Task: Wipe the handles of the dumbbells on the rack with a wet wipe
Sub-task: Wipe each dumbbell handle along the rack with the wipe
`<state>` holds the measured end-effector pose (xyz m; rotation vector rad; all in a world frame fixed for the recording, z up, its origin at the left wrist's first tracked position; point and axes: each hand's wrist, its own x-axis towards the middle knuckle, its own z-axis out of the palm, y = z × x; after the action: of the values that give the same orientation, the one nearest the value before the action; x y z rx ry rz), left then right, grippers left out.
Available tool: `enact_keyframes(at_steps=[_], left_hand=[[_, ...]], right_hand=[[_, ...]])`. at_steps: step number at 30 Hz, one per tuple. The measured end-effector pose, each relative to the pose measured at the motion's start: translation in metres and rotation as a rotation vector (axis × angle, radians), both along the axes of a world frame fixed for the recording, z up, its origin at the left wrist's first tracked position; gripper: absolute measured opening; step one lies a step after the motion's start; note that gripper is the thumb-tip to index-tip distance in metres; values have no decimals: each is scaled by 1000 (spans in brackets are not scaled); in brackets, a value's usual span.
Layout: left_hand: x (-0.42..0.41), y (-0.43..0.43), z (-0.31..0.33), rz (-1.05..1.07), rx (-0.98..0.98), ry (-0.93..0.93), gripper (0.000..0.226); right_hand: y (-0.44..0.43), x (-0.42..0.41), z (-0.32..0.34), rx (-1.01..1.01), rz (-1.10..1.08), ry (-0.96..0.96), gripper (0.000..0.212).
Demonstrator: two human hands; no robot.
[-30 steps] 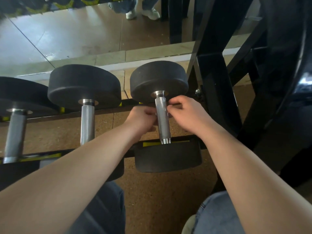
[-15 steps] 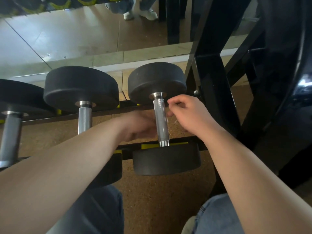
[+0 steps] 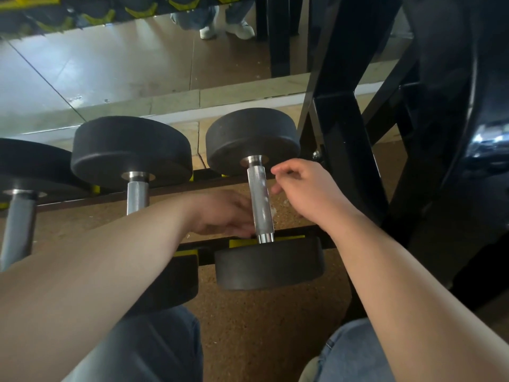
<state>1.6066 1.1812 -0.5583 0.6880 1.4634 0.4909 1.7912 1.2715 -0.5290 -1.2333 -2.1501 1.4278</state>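
The rightmost dumbbell (image 3: 253, 139) lies across the black rack rails (image 3: 316, 230), and its knurled chrome handle (image 3: 260, 205) is bare along its length. My left hand (image 3: 223, 213) is low on the left of that handle, with its fingers stretched toward the lower end and touching it. To the right of the handle my right hand (image 3: 305, 188) hovers with loosely curled fingers, a small gap away from the metal, holding nothing. No wet wipe shows in either hand.
A second dumbbell (image 3: 132, 150) sits to the left, with a third (image 3: 19, 216) at the left edge. A black upright frame (image 3: 338, 133) stands close on the right. A mirror (image 3: 110, 64) lines the wall behind. Cork floor and my knees lie below.
My right hand has let go of the handle and drawn back to the right. My left hand has slid down the handle toward its lower end.
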Motion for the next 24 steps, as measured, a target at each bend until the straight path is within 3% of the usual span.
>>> enact_keyframes(at_steps=[3, 7, 8, 9, 13, 15, 19, 24], left_hand=[[5, -2, 3, -113, -44, 38, 25], [6, 8, 7, 387, 209, -44, 23], [5, 7, 7, 424, 221, -42, 23], [5, 4, 8, 364, 195, 12, 22], [15, -12, 15, -226, -14, 371, 14], [16, -9, 18, -242, -13, 400, 14], [8, -2, 19, 272, 71, 223, 16], [3, -7, 20, 538, 174, 64, 16]], right_hand=[[-1, 0, -1, -2, 29, -22, 26], [-1, 1, -2, 3, 38, -18, 25], [0, 1, -2, 4, 28, -9, 25], [0, 0, -3, 6, 15, 0, 26], [2, -2, -6, 8, -21, -20, 28], [1, -4, -8, 0, 6, -60, 29], [3, -6, -10, 0, 17, -62, 28], [5, -9, -10, 6, -10, -21, 25]])
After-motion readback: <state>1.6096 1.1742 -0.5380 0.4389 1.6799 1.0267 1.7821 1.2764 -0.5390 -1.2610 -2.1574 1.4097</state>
